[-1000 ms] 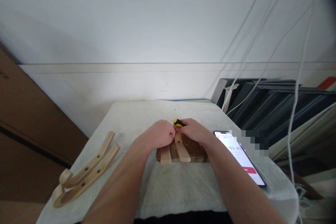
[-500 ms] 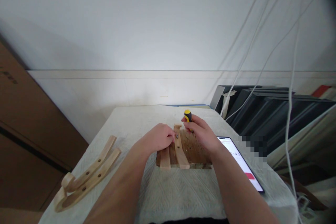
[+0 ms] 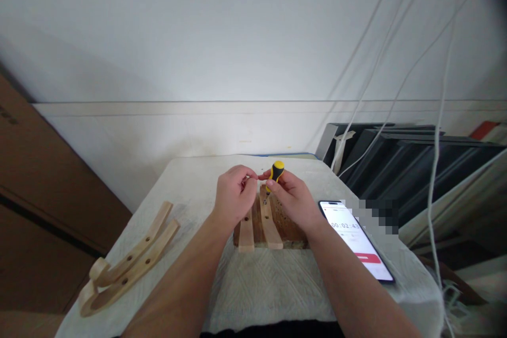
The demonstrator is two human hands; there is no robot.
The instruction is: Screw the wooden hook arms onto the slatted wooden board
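My right hand grips a stubby yellow-and-black screwdriver. The screwdriver stands nearly upright, its tip down at a small screw in a pale wooden hook. That hook lies on a brown wooden board; a second wooden hook lies to its left, partly under my left hand. Raised over the board, my left hand is closed, thumb and fingertips pinched together near the right fingertips. Whatever it may hold is too small to make out.
Two more curved wooden hooks with drilled holes lie at the left of the cloth-covered table. A phone showing a timer lies on the right. Dark panels and hanging white cables are beyond the right edge.
My right hand has brought the screwdriver left, over the screw in the hook. My left hand has lifted off the hook and moved up and away, fingers pinched.
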